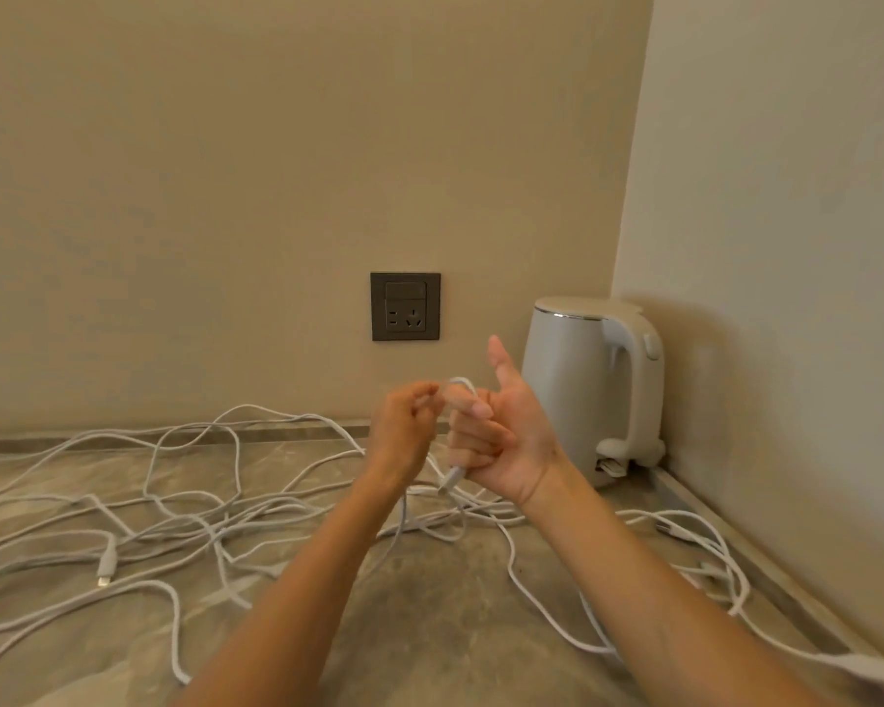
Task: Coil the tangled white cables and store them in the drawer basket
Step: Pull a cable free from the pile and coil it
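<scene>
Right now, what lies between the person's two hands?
In the head view, a short loop of thin white cable bridges the left hand and the right hand.

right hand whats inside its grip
A white cable passes through the right hand's curled fingers: a loop shows above the index finger, and the plug end sticks out below. The stretch inside the fist is covered.

White cables in a loose tangle across the counter, one end aloft
</scene>
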